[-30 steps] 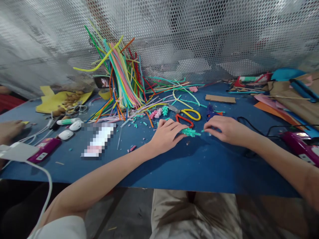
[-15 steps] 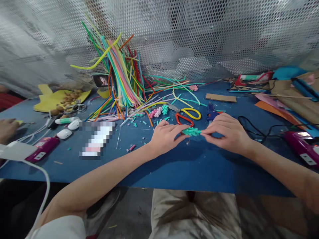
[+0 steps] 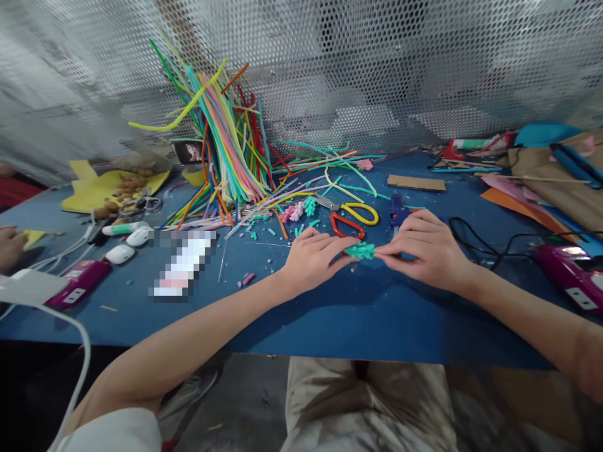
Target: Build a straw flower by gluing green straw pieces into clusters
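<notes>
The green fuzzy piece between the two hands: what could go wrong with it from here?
The left hand and right hand pinch the green fuzzy piece at opposite ends, so an uneven pull might bend it. The scissors lie just beyond it; a careless reach could knock them.

Blue tabletop point(image 3: 330, 326) in front of a silvery perforated screen point(image 3: 377, 81), dim grey floor point(image 3: 254, 402) below.

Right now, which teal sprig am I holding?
The teal sprig between your left hand and right hand; the other teal sprig lies beside the scissor blades.
</notes>
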`<state>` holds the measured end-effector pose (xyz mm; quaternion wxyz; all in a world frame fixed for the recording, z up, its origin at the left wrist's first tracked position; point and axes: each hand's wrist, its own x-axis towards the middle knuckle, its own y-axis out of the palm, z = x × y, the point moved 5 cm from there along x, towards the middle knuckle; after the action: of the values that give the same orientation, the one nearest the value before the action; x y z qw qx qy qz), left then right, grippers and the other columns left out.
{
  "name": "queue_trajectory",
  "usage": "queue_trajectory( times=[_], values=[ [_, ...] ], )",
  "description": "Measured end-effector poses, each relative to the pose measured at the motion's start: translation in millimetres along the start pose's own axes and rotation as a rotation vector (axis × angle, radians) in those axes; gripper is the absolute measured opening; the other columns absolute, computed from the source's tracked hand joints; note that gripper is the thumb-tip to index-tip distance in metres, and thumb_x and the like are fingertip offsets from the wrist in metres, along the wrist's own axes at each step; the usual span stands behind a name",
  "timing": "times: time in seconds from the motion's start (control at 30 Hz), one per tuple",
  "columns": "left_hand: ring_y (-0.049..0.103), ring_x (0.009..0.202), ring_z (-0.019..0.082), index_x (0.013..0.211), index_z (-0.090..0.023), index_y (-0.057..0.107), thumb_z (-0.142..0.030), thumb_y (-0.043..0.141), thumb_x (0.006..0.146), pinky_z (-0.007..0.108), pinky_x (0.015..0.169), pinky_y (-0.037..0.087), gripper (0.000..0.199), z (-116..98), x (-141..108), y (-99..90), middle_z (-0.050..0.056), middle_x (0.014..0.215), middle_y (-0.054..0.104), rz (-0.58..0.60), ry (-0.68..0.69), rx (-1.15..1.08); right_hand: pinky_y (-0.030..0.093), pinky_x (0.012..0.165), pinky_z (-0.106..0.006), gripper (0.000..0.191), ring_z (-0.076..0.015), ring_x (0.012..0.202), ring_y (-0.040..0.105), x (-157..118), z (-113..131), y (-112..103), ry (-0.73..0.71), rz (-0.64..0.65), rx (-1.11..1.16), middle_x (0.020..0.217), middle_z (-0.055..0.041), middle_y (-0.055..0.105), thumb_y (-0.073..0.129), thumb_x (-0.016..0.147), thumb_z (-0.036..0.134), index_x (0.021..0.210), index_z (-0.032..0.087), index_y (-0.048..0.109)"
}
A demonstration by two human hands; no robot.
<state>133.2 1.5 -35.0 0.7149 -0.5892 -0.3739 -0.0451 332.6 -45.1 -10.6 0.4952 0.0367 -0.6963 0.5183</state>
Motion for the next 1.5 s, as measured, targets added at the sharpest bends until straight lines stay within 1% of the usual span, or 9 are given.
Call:
queue_trajectory(
  times=[0.4,0.57,0.93,1.07,1.13,1.2,1.27,1.4,1.5],
  values=[
    [0.072,0.078,0.012,0.121,-0.023,0.067,-0.043,0.059,0.099,0.029,0.073,0.039,0.031,-2.2,0.1,-0.9,0.001,0.091,0.078,-0.019,0.048,0.033,0.044,0.081,-0.034,0.004,-0.0142,0.072,0.059,-0.3,0.2,0.6,-0.027,0.010,-0.039,0.071,0.0026,0.070,0.074,0.087,0.022,0.091,0.023,0.074],
    [0.071,0.072,0.012,0.122,-0.023,0.067,-0.044,0.060,0.098,0.029,0.067,0.037,0.032,-4.8,-0.8,-1.8,0.001,0.087,0.078,-0.039,0.070,0.060,0.043,0.083,-0.034,0.005,-0.0137,0.072,0.059,-0.8,0.0,0.9,-0.026,0.017,-0.033,0.074,0.0027,0.071,0.075,0.087,0.026,0.091,0.024,0.073],
    [0.068,0.070,0.012,0.120,-0.022,0.067,-0.042,0.063,0.096,0.029,0.067,0.035,0.031,-6.6,-0.3,-4.9,-0.002,0.081,0.075,-0.075,0.101,0.073,0.043,0.085,-0.033,0.005,-0.0130,0.073,0.060,-0.3,-1.4,1.9,-0.022,0.031,-0.038,0.076,0.0047,0.073,0.075,0.088,0.029,0.089,0.025,0.072],
    [0.069,0.073,0.012,0.121,-0.023,0.067,-0.042,0.062,0.097,0.029,0.069,0.036,0.031,-6.2,-1.1,-3.8,-0.001,0.083,0.076,-0.052,0.086,0.072,0.042,0.086,-0.034,0.005,-0.0141,0.075,0.061,-0.5,-0.8,2.7,-0.029,0.057,-0.024,0.078,0.0030,0.073,0.073,0.089,0.027,0.091,0.024,0.070],
    [0.070,0.074,0.012,0.122,-0.023,0.067,-0.043,0.060,0.098,0.029,0.069,0.036,0.032,-5.7,-1.0,-3.5,0.000,0.086,0.077,-0.035,0.072,0.063,0.042,0.086,-0.035,0.010,-0.0147,0.074,0.061,-0.5,-1.1,2.2,-0.020,0.058,-0.001,0.076,0.0023,0.072,0.075,0.088,0.030,0.091,0.023,0.069],
    [0.071,0.076,0.012,0.123,-0.023,0.066,-0.044,0.059,0.099,0.030,0.069,0.036,0.033,-5.5,-0.5,-3.6,0.001,0.087,0.077,-0.015,0.061,0.057,0.043,0.085,-0.036,0.018,-0.0153,0.071,0.061,-0.3,-2.0,-0.1,-0.004,0.035,0.034,0.073,0.0018,0.070,0.078,0.085,0.035,0.092,0.022,0.068],
    [0.071,0.078,0.013,0.124,-0.023,0.066,-0.045,0.058,0.099,0.030,0.069,0.036,0.034,-5.2,0.4,-4.1,0.001,0.089,0.077,0.008,0.050,0.054,0.044,0.083,-0.037,0.022,-0.0159,0.070,0.061,0.1,-3.7,-4.1,0.012,0.007,0.066,0.072,0.0013,0.069,0.079,0.082,0.035,0.094,0.021,0.066],
    [0.072,0.080,0.013,0.124,-0.024,0.066,-0.047,0.057,0.099,0.030,0.070,0.036,0.035,-3.3,2.4,-6.5,0.001,0.091,0.078,0.021,0.017,0.053,0.047,0.082,-0.038,0.015,-0.0169,0.072,0.063,1.7,-9.3,-17.2,0.011,-0.050,0.047,0.077,-0.0005,0.072,0.077,0.082,0.023,0.092,0.022,0.066],
    [0.071,0.079,0.014,0.121,-0.025,0.068,-0.048,0.058,0.098,0.031,0.070,0.034,0.033,-0.4,4.7,-7.8,0.000,0.089,0.078,0.029,-0.020,0.077,0.048,0.080,-0.038,0.011,-0.0176,0.073,0.064,1.5,-16.6,-27.2,0.009,-0.081,-0.006,0.079,-0.0004,0.074,0.075,0.082,0.020,0.087,0.023,0.066]
  ],
)
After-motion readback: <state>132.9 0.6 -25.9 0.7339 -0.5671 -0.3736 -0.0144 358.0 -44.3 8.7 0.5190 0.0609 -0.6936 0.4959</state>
